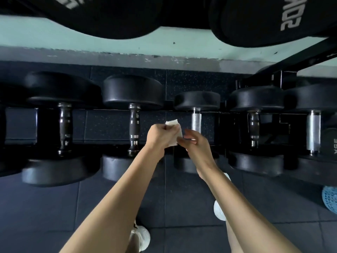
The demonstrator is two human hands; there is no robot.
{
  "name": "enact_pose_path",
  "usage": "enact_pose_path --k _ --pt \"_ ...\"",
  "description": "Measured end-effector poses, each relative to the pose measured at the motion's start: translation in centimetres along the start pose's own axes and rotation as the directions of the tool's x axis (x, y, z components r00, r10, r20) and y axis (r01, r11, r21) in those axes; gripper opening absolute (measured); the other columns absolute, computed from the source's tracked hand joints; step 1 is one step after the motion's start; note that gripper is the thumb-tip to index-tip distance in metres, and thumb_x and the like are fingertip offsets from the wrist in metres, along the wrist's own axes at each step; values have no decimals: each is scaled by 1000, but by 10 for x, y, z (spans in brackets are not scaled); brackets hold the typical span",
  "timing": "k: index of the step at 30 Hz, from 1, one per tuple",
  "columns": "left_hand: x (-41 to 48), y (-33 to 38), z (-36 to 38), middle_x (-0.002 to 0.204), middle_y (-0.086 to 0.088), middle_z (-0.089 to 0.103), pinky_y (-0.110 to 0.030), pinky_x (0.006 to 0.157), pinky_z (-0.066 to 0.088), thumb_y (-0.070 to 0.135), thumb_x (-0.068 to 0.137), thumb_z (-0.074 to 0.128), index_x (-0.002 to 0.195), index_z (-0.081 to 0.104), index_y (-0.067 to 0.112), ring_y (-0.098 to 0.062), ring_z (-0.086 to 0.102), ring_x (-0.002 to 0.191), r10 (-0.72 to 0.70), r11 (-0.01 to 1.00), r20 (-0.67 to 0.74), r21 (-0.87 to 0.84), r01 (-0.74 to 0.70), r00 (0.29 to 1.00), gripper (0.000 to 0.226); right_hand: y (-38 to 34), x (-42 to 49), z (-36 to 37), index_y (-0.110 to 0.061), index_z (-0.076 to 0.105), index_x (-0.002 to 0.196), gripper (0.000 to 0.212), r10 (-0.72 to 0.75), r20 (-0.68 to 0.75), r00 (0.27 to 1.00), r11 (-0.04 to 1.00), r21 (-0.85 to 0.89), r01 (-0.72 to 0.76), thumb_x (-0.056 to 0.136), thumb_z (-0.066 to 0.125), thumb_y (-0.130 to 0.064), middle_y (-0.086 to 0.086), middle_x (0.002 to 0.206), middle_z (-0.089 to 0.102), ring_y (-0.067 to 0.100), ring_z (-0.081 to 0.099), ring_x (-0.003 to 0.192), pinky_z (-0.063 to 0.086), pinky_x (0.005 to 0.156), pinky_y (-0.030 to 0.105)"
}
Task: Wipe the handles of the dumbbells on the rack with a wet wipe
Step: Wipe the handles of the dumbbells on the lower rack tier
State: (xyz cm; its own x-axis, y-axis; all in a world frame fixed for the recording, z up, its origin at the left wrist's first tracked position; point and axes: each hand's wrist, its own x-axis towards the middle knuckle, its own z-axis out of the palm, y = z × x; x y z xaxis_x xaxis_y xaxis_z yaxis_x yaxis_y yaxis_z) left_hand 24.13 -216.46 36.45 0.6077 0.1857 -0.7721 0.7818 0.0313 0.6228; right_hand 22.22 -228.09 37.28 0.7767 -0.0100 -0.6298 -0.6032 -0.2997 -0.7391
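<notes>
A white wet wipe [175, 133] is bunched between both hands above the lower rack shelf. My left hand [160, 136] grips its left side and my right hand [196, 145] pinches its right edge. Several black dumbbells lie in a row on the rack [277, 114]. One dumbbell with a dark grooved handle [134, 128] is just left of my hands. Another with a plain silver handle [196, 120] sits right behind my right hand, its lower part hidden. Neither hand touches a handle.
Larger dumbbells [259, 19] on the upper shelf hang over the top of the view. More dumbbells lie at left [64, 128] and right [312, 132]. A blue mesh ball [330, 200] rests on the dark rubber floor at right. My white shoes [141, 236] stand below.
</notes>
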Motion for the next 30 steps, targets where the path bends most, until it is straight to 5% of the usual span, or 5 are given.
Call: enact_pose_path --k 6,10,14,22,30 --pt "-27 8 -73 93 -11 68 -32 80 55 23 88 64 90 67 6 -19 65 83 -19 992 135 -124 36 991 17 -35 -29 61 -14 64 79 15 -123 -37 992 991 45 125 87 66 -27 -4 73 65 3 59 66 46 63 19" --pt "-40 0 -124 65 0 52 -30 68 41 33 85 65 70 60 17 -16 48 65 148 982 -12 124 -145 989 22 -40 -39 83 -18 46 66 24 -145 -229 963 988 10 151 86 59 -13 -5 64 46 8 41 59 33 52 20" --pt "-55 -22 -162 75 0 50 -28 69 39 25 87 60 79 55 24 -16 45 73 342 872 -139 416 -259 929 10 -43 -26 93 -11 48 74 12 -219 -370 903 966 -210 149 84 53 -9 -5 66 46 10 39 58 32 47 16" --pt "-45 -70 -166 82 7 63 -24 68 41 52 79 66 87 59 11 -14 60 85 170 863 -128 498 -85 977 43 -40 28 138 -7 56 87 3 -194 -201 960 902 -421 94 85 55 -9 1 80 56 20 51 73 36 62 28" --pt "-30 -71 -172 73 5 64 -15 54 40 50 67 77 77 64 11 -9 57 67 84 901 -115 432 -26 990 42 -22 47 157 -8 67 100 21 -27 -249 968 998 -56 14 86 65 -24 -2 90 68 8 62 80 45 62 8"
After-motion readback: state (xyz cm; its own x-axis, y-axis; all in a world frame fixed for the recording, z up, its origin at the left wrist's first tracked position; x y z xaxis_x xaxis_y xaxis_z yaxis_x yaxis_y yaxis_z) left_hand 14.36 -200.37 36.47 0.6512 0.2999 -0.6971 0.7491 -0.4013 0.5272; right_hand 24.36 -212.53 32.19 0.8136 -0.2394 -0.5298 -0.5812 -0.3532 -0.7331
